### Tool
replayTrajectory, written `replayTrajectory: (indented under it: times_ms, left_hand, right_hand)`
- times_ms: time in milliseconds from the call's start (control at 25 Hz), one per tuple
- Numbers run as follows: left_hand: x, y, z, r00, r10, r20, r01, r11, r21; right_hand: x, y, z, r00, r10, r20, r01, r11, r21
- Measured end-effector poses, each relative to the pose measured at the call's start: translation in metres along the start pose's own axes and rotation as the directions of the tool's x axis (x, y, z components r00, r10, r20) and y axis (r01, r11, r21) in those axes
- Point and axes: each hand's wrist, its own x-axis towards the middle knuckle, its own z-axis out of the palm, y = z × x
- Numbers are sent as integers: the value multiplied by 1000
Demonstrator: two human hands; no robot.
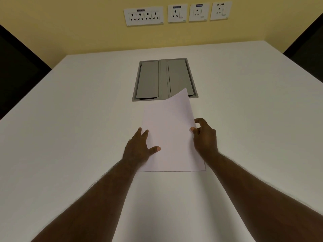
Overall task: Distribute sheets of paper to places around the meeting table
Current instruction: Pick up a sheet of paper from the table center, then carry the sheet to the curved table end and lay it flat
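Observation:
A white sheet of paper (172, 135) lies on the white meeting table (70, 137) in front of me, its far right corner lifted and curling over the grey cable box. My left hand (139, 148) rests flat on the sheet's left edge, fingers spread, thumb on the paper. My right hand (205, 137) pinches the sheet's right edge between thumb and fingers. Whether more sheets lie underneath I cannot tell.
A grey recessed cable box (164, 79) with two closed flaps sits in the table's middle, just beyond the paper. Dark chair backs stand at the far left (19, 70) and far right (307, 41). White wall sockets (176, 13) line the yellow wall behind.

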Motion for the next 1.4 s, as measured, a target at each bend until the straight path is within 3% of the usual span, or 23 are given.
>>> replayTrajectory:
  times_ms: [200,400,520,680,800,960,1080,1240,1400]
  left_hand:
    - [0,0,0,1000,4,14,-3,1000,-3]
    - [-1,1,-1,1000,13,10,-13,1000,-2]
    - [-3,2,-2,1000,15,8,-15,1000,-7]
    - [-4,4,-4,1000,14,11,-14,1000,-26]
    - [2,10,-12,998,-28,57,36,988,-147]
    - [-1,17,-24,983,-181,-37,134,835,-533]
    - [-17,22,-54,952,-270,-144,76,662,-745]
    - [-65,31,-98,940,-263,-220,-62,500,-864]
    - [-132,44,-132,949,-214,-230,-113,452,-885]
  right_hand:
    - [-8,-8,4,999,-41,16,42,996,-79]
    - [-10,-8,9,989,-126,-82,115,985,-132]
    - [0,-8,7,990,-67,-127,47,987,-155]
    - [11,-8,5,994,36,-101,-42,998,-56]
    - [13,-13,0,982,139,-127,-115,977,179]
    - [6,-23,-14,973,220,-63,-158,845,510]
    - [-14,-32,-38,976,215,23,-177,732,658]
    - [-56,-58,-76,974,211,81,-208,698,686]
    - [-103,-92,-119,974,206,91,-209,680,703]
